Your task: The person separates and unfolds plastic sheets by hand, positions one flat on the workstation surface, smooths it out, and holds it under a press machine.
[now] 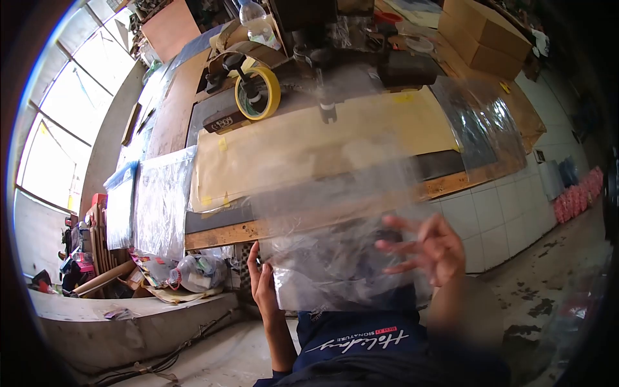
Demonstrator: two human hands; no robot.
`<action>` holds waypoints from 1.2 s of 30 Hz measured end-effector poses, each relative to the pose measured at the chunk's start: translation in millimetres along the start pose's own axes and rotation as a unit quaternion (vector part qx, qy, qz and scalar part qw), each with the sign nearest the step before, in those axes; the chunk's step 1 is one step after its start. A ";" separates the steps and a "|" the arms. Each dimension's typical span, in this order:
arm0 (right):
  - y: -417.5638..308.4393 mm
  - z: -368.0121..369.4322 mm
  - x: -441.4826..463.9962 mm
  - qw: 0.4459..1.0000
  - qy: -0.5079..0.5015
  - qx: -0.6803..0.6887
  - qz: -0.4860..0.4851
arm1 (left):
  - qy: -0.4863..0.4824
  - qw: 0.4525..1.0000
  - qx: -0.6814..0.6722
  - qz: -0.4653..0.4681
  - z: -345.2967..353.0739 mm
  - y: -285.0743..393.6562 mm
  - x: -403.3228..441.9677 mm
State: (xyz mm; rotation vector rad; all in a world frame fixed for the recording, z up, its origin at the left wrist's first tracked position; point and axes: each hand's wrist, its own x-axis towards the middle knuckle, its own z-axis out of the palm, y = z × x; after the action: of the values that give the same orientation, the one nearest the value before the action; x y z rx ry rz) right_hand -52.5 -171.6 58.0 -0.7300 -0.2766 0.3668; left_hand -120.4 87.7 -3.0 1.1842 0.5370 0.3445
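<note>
A clear plastic sheet or bag (pixel 322 258), partly blurred, hangs in front of my torso and overlaps the bench's front edge. My left hand (pixel 261 280) is upright at its left edge, fingers pointing up; whether they pinch the plastic is hard to tell. On the right side, my right hand (pixel 429 248) has its fingers spread beside the plastic. Beyond lies brown paper (pixel 251 161) taped onto the dark work surface, beneath a machine head (pixel 322 97). A roll of yellow tape (pixel 273 93) is mounted at the paper's back edge.
Clear plastic bags drape over the bench at the left (pixel 161 206) and right (pixel 480 122). Cardboard boxes (pixel 483 39) stand at the back right. The wooden bench edge (pixel 222 237) runs across, with a large plastic bottle (pixel 200 272) below it and pink bundles (pixel 580 197) far right.
</note>
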 end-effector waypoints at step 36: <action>18.8 -42.6 1.3 0.816 0.102 -0.569 0.010 | -0.095 0.995 0.014 -0.001 -7.6 -21.2 -4.3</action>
State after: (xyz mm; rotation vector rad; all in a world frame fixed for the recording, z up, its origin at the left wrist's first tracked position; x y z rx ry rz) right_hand -39.9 -183.5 14.8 -1.9518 -0.2703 0.0984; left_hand -128.7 84.0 -24.0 1.2294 0.3783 0.2186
